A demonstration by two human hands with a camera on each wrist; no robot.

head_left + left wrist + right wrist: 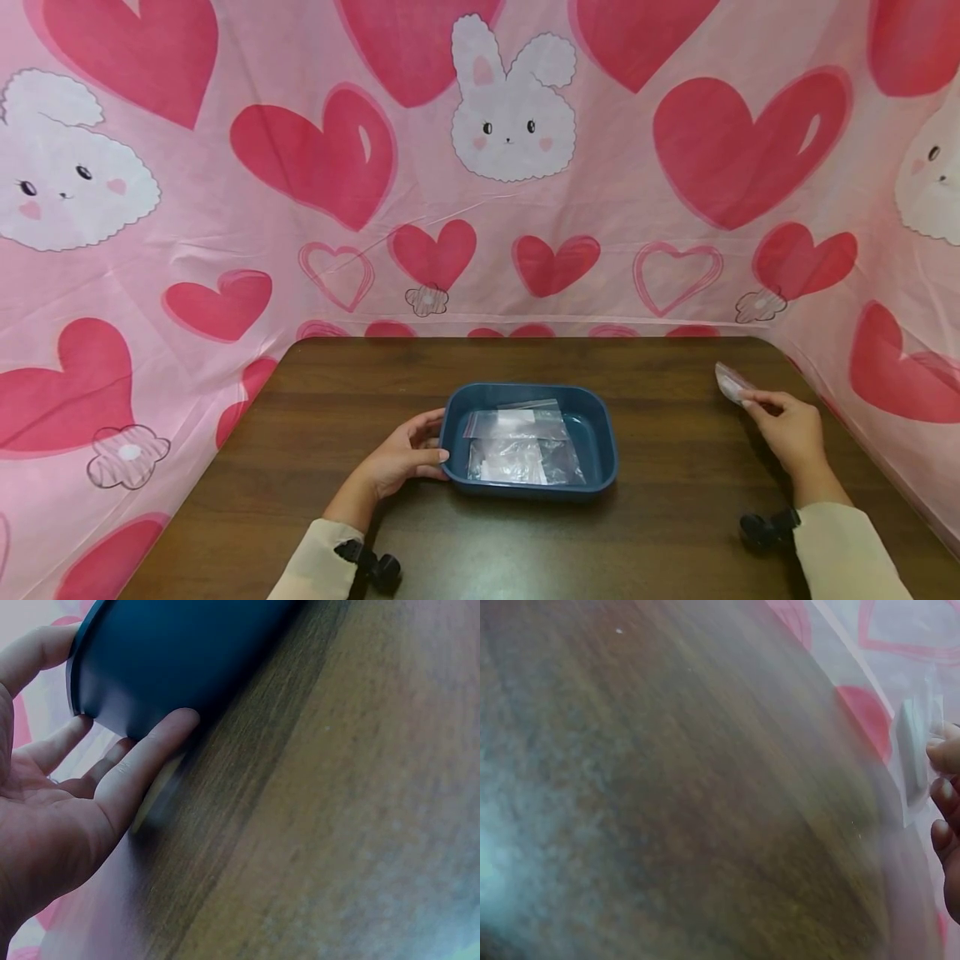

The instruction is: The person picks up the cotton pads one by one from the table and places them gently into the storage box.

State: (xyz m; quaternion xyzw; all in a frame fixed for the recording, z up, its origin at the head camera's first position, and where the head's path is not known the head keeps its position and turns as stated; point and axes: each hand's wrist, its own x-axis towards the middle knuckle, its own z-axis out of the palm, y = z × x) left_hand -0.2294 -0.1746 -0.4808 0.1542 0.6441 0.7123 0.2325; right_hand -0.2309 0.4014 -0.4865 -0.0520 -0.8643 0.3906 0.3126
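Observation:
A dark blue rectangular tray [596, 433] stands near the middle of the table. Inside it lie clear zip bags [517, 425] with white contents. My left hand [401, 458] rests at the tray's left end, its spread fingertips against the outer wall; in the left wrist view one thumb or finger reaches the rim and another sits low by the table. Off to the far right, my right hand [787, 425] pinches a small clear zip bag [729, 383] with something white in it. That bag [911, 750] hangs from the fingertips at the right wrist view's edge.
The brown wooden table [675, 533] runs back to a pink cloth [480, 275] printed with hearts and rabbits, which also borders both sides. Black straps with small devices sit on both wrists.

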